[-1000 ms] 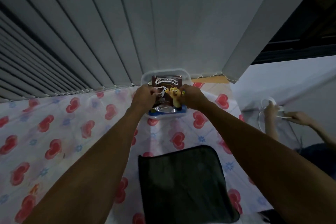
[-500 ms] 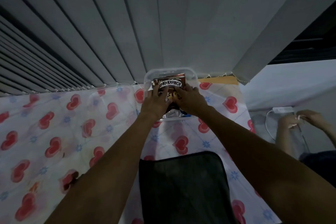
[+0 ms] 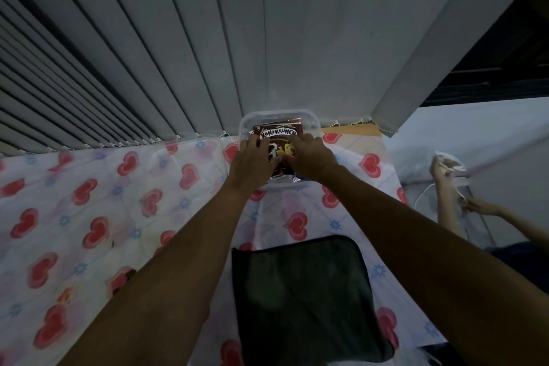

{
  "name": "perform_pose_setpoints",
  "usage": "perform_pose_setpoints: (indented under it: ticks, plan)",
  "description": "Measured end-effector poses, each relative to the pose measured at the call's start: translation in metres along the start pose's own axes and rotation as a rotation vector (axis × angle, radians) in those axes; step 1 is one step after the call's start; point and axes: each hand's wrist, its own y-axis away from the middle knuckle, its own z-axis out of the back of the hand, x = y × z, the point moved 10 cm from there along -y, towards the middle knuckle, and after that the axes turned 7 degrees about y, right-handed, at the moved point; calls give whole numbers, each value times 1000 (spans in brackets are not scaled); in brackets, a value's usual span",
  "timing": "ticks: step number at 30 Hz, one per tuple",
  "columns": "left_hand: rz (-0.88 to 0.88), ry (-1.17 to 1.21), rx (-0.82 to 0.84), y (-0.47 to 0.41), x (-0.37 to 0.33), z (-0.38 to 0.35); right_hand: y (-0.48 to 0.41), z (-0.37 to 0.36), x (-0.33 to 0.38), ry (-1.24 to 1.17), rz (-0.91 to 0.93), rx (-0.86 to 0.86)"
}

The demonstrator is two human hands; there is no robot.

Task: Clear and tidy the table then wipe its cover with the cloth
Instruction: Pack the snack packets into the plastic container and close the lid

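Cereal packet in clear tub, desk's 12 o'clock edge.
Left hand (image 3: 255, 162) and right hand (image 3: 309, 157) lie flat, fingers pressing cereal packet (image 3: 279, 135) into tub (image 3: 279, 114); dark cloth (image 3: 303, 291) at 6 o'clock.

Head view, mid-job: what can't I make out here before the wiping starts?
- Lower half of the cereal packet: covered by the left hand and right hand.
- Whether either hand grips or only presses the packet: fingers hidden against it.
- Near edge of the clear container: behind both hands.
- Near corner of the dark cloth: cut off by the bottom edge.
- Table cover: hidden under the forearms.
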Motion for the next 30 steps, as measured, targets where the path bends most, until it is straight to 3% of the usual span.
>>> perform_pose_setpoints:
  ticks: [8, 12, 18, 23, 30]
  plan:
    - [105, 12, 57, 59, 46, 32, 30, 14, 71, -26, 50, -72]
    - [251, 40, -10, 97, 96, 56, 43, 12, 121, 7, 131, -84]
    - [399, 52, -8, 146, 165, 73, 53, -19, 180, 14, 212, -10]
    - [489, 82, 6, 169, 212, 66, 49, -62, 192, 14, 194, 85]
    - [555, 146, 35, 172, 251, 37, 34, -100, 187, 26, 191, 62]
